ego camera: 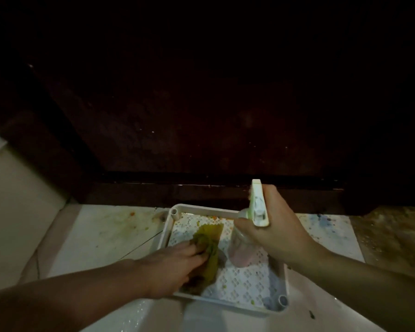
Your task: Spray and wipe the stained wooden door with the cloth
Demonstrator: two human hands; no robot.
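Note:
The dark wooden door (201, 116) fills the upper half of the view, with pale specks on its lower part. A crumpled yellow-green cloth (209, 243) lies in a white perforated tray (244, 279) on the floor. My left hand (175, 264) reaches into the tray and its fingers curl around the cloth. My right hand (273, 226) grips the neck of a clear spray bottle (241, 250) with a white-and-green trigger head (258, 202), held upright over the tray's right side.
The tray sits on a white stained floor slab (101, 236) just in front of the door's dark threshold (201, 188). A cream wall (15, 200) stands at the left. Blue paint smudges and a rough brown floor (393, 236) lie at the right.

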